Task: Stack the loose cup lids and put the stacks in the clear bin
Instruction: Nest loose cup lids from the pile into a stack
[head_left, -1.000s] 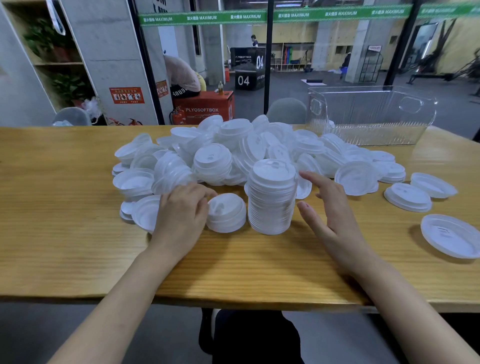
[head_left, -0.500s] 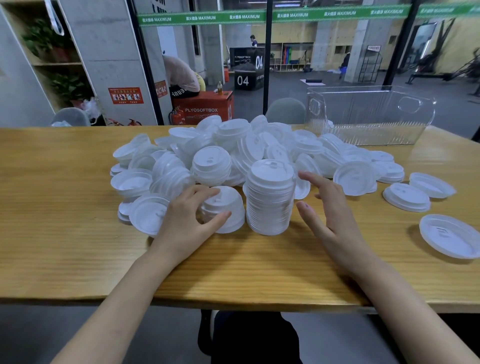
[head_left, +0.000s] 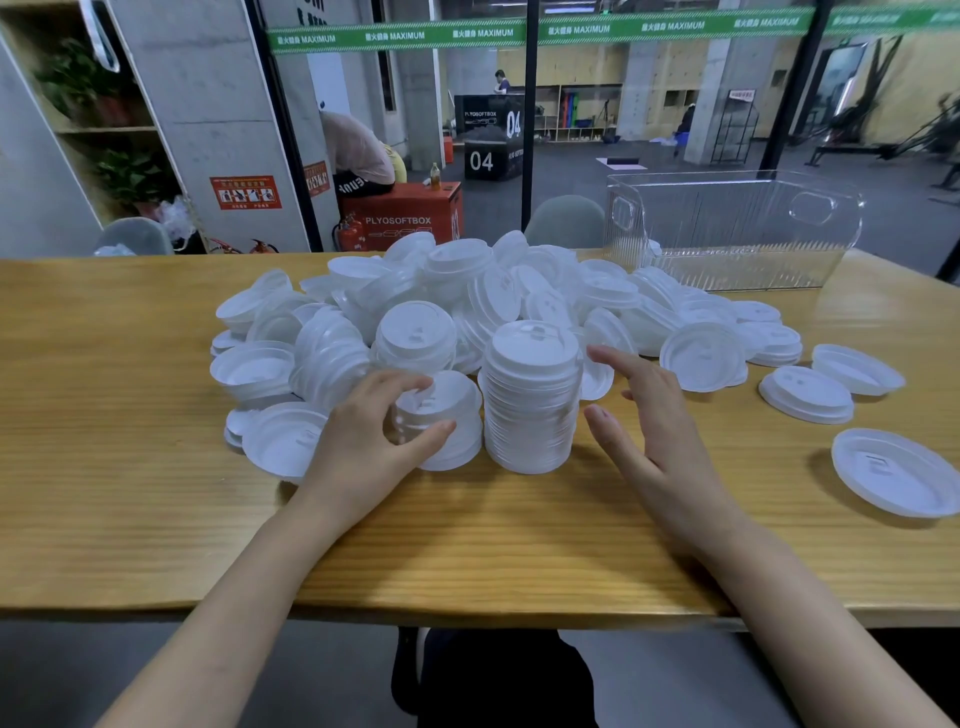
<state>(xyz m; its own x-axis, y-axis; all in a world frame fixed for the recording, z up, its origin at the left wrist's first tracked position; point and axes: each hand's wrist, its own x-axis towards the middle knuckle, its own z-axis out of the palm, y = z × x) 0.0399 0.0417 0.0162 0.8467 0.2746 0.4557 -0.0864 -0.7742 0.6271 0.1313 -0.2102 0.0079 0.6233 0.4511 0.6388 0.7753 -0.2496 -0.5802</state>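
Wooden table (head_left: 130, 467) with a big heap of loose white lids (head_left: 545, 291) across the middle and the clear bin (head_left: 737, 234) behind it at the far right. A tall stack (head_left: 530, 400) stands upright on the near side, with a short stack (head_left: 447, 415) just beside it on the left. The left hand (head_left: 363, 447) curls thumb and fingers round the short stack. The right hand (head_left: 660, 431) hovers just right of the tall one, fingers spread and relaxed.
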